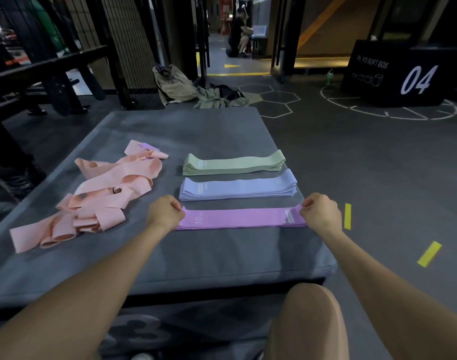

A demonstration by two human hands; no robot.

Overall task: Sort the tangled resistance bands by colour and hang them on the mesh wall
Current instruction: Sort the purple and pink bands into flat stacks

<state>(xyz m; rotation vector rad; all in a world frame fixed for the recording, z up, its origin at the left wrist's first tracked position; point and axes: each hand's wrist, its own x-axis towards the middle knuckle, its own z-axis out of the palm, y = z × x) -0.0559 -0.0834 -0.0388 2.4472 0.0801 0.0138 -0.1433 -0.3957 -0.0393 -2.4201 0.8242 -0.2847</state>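
Note:
A purple band lies flat and stretched across the near part of the grey padded box. My left hand pinches its left end and my right hand pinches its right end. Behind it sits a neat stack of blue bands, and behind that a neat stack of green bands. To the left a tangled heap of pink bands sprawls over the box top, with a bit of purple band showing at its far end.
A black plyo soft box marked 04 stands at the back right. A beige bag and clothes lie on the floor behind the box. A dark bench and mesh panels are at the left. A person crouches far back.

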